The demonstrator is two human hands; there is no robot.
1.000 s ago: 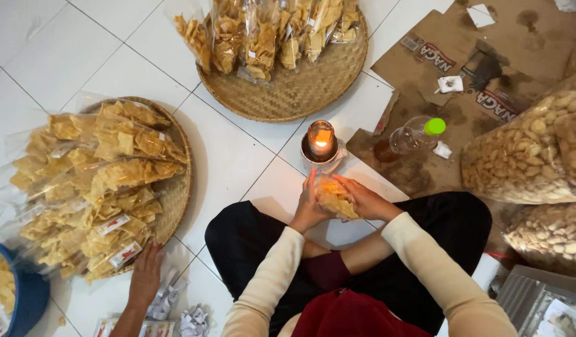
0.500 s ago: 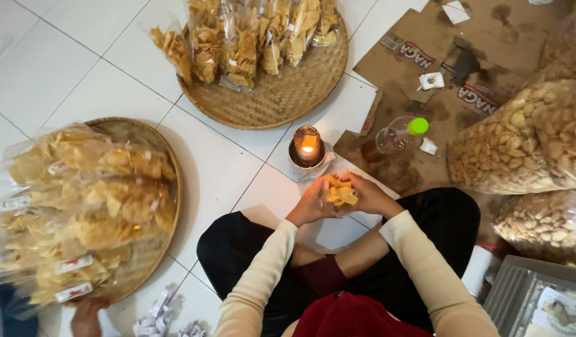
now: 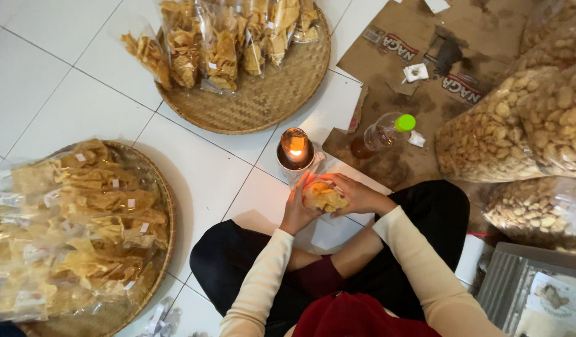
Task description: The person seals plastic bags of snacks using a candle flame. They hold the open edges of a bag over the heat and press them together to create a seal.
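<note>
Your left hand [image 3: 297,209] and right hand [image 3: 356,195] are together, clamped on the small bag of chips [image 3: 324,197] just below the lit candle [image 3: 295,146], apparently keeping its open plastic edge near the flame for sealing.

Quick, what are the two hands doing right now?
Left hand: closed around the small clear bag of chips, close to the candle flame.
Right hand: closed on the same bag from the other side.
</note>
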